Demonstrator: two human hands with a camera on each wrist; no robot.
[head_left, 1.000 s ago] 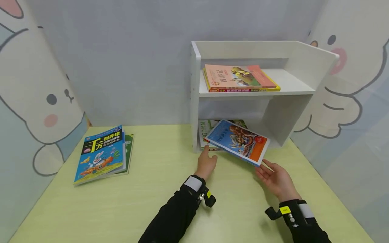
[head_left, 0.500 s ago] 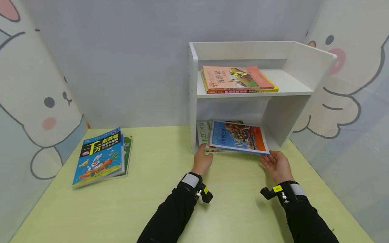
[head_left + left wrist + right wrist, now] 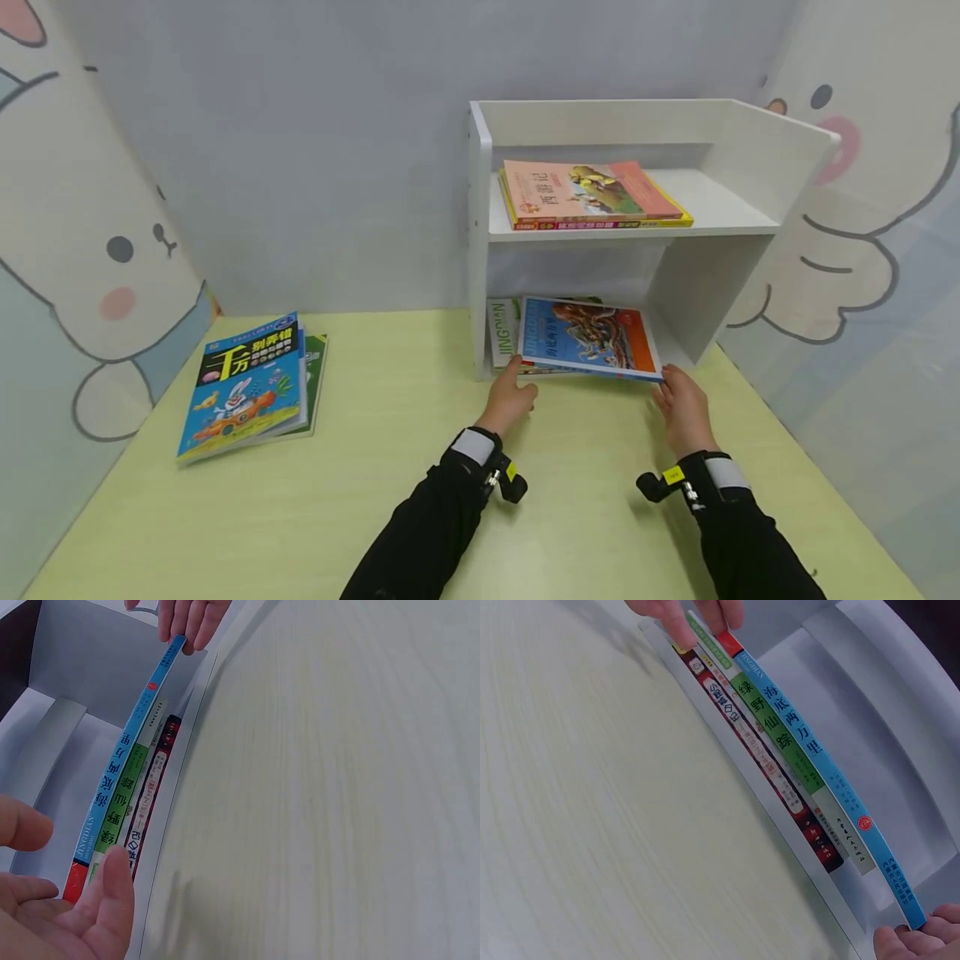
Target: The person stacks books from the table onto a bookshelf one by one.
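Note:
A blue-and-orange book (image 3: 588, 337) lies over other books on the lower shelf, its right end jutting toward the front. My right hand (image 3: 684, 410) grips its front right corner, fingers bent under the end of the spine in the right wrist view. By the left end, my left hand (image 3: 508, 400) has its fingers extended, touching the stack's edge near the spine's red end. Under the blue book are a green-and-white book (image 3: 780, 724) and a book with a dark red spine (image 3: 757, 765). Their covers are mostly hidden.
A white two-tier bookshelf (image 3: 480, 242) stands against the wall at the right. On its upper shelf lie an orange-pink book (image 3: 555, 193) and a yellow one beneath it. At the table's left, a blue book (image 3: 243, 383) rests on a green book (image 3: 318, 367).
The blue-and-orange book has turned from a slant to nearly level with the shelf front and moved down onto the stack. My right hand has moved up and forward with its corner.

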